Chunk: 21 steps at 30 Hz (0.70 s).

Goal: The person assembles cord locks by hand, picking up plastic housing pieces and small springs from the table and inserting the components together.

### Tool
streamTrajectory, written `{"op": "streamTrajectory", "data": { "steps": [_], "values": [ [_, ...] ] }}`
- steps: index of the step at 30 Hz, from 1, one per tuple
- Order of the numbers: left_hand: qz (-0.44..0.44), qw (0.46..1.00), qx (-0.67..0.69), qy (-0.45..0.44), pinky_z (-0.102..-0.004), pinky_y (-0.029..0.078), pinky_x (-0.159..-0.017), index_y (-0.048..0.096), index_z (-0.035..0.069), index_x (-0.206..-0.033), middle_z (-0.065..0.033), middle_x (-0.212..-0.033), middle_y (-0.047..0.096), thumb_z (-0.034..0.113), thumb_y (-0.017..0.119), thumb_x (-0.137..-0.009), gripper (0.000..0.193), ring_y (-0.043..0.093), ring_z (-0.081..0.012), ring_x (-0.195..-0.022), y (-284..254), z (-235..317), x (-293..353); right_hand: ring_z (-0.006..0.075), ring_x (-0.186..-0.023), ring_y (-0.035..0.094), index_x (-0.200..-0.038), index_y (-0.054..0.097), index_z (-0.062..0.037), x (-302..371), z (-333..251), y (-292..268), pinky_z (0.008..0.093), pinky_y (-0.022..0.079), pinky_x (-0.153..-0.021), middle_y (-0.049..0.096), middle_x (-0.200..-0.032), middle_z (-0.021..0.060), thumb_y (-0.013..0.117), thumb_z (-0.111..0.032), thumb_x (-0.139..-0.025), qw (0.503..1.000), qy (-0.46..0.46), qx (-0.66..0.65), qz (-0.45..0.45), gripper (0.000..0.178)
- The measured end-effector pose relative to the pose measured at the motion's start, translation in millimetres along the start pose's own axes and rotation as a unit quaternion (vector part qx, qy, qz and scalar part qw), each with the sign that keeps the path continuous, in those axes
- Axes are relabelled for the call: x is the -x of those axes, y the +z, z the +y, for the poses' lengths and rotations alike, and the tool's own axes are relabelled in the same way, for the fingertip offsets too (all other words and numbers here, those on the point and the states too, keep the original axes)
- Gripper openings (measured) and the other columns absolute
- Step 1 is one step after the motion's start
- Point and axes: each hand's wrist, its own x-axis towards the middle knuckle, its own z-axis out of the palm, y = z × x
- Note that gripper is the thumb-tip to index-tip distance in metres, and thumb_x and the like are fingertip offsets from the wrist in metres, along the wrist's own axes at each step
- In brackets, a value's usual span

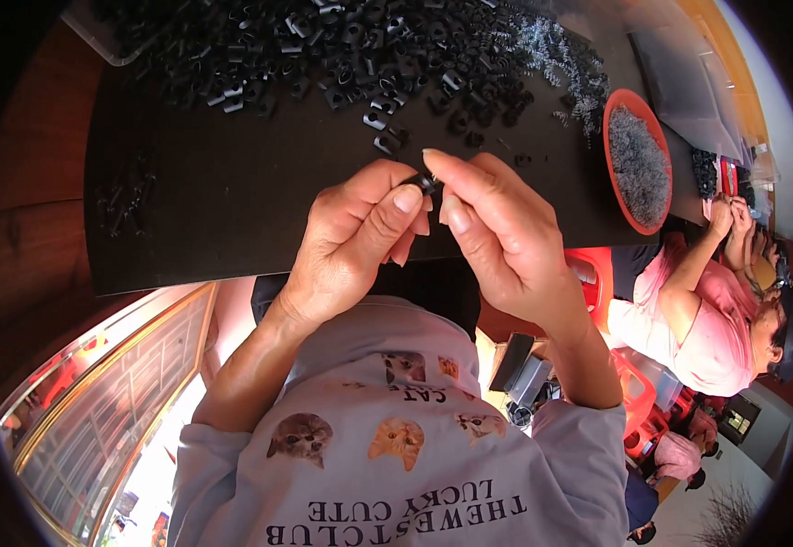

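Just over the near part of a dark table, my two hands meet. My left hand (351, 232) is closed, pinching a small black plastic part (425, 183) between thumb and fingers. My right hand (510, 232) comes to the same part from the other side, its index finger at the top edge and its thumb bent below. A tiny shiny bit shows by the right fingertips, too small to name. Beyond the hands lies a large heap of short black tubular parts (351, 55), with a few loose ones close to my fingers.
Small metal springs (551, 55) are piled at the heap's right. An orange bowl (612, 164) full of springs stands on the table (205, 201) at right. Thin dark pieces (127, 196) lie at left. Clear plastic bins (688, 91) stand far right, near a seated co-worker in pink (697, 319).
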Motion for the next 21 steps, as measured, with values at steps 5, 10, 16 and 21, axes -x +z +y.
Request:
{"op": "streamTrajectory", "data": {
  "steps": [5,10,16,21],
  "values": [
    [0.006,1.000,0.013,-0.001,-0.0216,0.043,-0.053,0.059,-0.001,-0.098,-0.0020,-0.077,0.057,0.023,0.050,-0.100,0.026,0.049,-0.0070,-0.058,0,0,1,0.0264,-0.065,0.059,-0.128,0.050,0.0016,2,-3,4,0.0340,0.050,-0.056,0.056,-0.085,0.0121,0.057,0.004,-0.083,0.998,0.007,0.055,-0.004,0.046],
    [-0.003,1.000,-0.013,0.007,-0.0219,0.043,-0.053,0.059,-0.001,-0.096,-0.0023,-0.075,0.057,0.023,0.051,-0.100,0.026,0.049,-0.0069,-0.057,0,0,1,0.0277,-0.065,0.059,-0.127,0.051,0.0012,9,-6,11,0.0356,0.050,-0.056,0.054,-0.084,0.0133,0.060,0.004,-0.082,0.998,0.017,0.056,0.018,0.046],
    [0.009,1.000,-0.024,-0.008,-0.0212,0.042,-0.052,0.060,-0.001,-0.093,-0.0019,-0.074,0.057,0.023,0.051,-0.100,0.026,0.049,-0.0062,-0.056,2,1,3,0.0247,-0.065,0.056,-0.096,0.061,-0.0012,-4,27,-37,0.0315,0.046,-0.059,0.054,-0.078,0.0114,0.062,0.000,-0.085,0.985,0.073,0.148,0.056,0.012],
    [0.008,1.000,-0.014,-0.013,-0.0194,0.039,-0.048,0.060,0.001,-0.093,-0.0004,-0.074,0.058,0.023,0.051,-0.100,0.025,0.048,-0.0048,-0.055,3,0,3,0.0304,-0.069,0.059,-0.094,0.062,-0.0051,-8,62,-59,0.0354,0.047,-0.062,0.059,-0.083,0.0102,0.061,-0.006,-0.087,0.967,0.111,0.228,0.028,0.008]
  ]
}}
